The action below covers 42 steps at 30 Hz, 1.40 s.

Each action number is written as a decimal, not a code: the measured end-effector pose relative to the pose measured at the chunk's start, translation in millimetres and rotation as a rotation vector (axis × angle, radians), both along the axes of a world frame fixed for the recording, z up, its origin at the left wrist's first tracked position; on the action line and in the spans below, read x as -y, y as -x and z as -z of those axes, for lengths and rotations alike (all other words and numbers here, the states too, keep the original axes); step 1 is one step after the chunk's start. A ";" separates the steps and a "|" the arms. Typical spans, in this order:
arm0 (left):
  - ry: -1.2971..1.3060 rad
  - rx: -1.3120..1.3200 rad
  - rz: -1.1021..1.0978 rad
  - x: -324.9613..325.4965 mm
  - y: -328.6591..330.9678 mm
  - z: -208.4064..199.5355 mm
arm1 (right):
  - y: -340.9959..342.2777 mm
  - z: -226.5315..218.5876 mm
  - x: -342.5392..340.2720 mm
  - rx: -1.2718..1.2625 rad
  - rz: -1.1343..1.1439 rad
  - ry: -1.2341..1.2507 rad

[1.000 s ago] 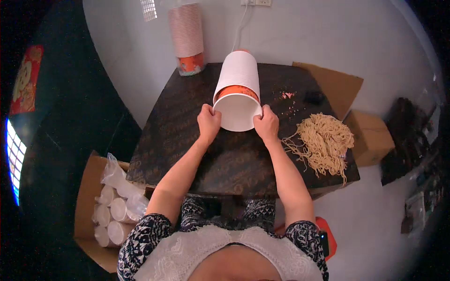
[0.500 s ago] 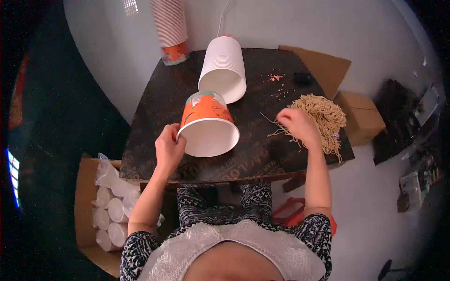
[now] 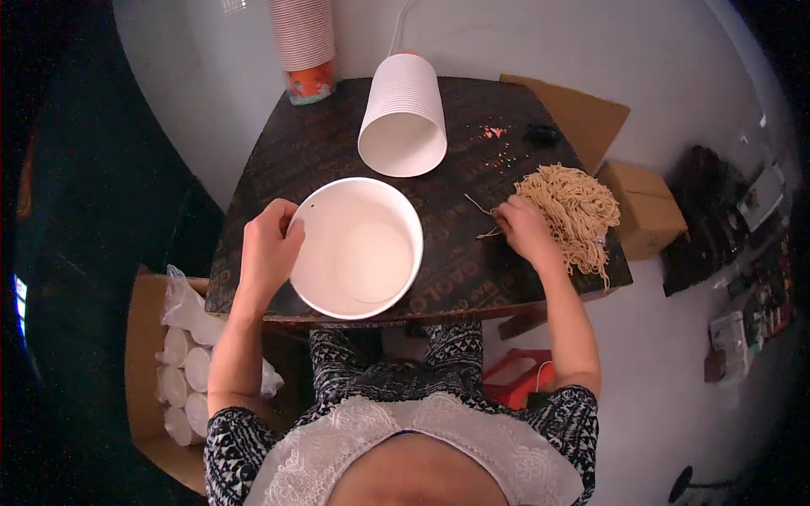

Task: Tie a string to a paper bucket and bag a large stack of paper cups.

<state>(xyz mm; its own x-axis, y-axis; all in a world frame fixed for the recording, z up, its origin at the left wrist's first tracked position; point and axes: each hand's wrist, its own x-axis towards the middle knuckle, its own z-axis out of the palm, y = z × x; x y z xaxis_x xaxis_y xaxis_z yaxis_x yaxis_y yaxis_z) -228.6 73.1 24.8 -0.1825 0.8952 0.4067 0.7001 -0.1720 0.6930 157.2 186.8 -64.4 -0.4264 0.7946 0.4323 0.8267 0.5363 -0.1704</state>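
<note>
My left hand [image 3: 272, 240] grips the left rim of a large white paper tub [image 3: 359, 244], thumb inside and fingers outside. The tub's mouth faces up toward me, showing a white inside with a small dark hole just under the rim at the upper left. On the right side of the table, my right hand [image 3: 519, 226] is closed, fingertips down at the loose ends of thin beige cords [image 3: 569, 207] that lie in a tangled pile. One cord end [image 3: 474, 201] sticks out left of the fingers; the exact pinch is hard to see.
A nested stack of white tubs [image 3: 403, 105] lies on the dark table [image 3: 278, 160]; another stack [image 3: 305, 38] stands behind at the left. Small orange bits [image 3: 494, 132] lie near a black object [image 3: 542, 133]. Cardboard boxes [image 3: 645, 211] flank the table; one [image 3: 145, 371] holds wrapped white cups.
My left hand has turned the tub from its side to mouth up and moved it left and nearer me. My right hand has lowered slightly at the cord ends.
</note>
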 end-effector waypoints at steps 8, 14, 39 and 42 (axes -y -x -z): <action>0.019 -0.170 -0.039 -13.6 -8.4 -3.6 | 41.7 22.8 -41.6 0.069 0.129 -0.092; -0.031 -0.079 -0.071 -2.8 -16.2 -11.5 | 39.7 23.6 -57.8 -0.020 0.085 -0.032; -0.163 -0.222 0.493 -26.5 -31.0 -2.4 | 104.7 -75.8 36.1 -0.785 -0.565 0.038; -0.120 0.011 0.590 -42.8 -16.6 7.2 | 112.0 -83.2 38.6 -0.635 -0.552 -0.122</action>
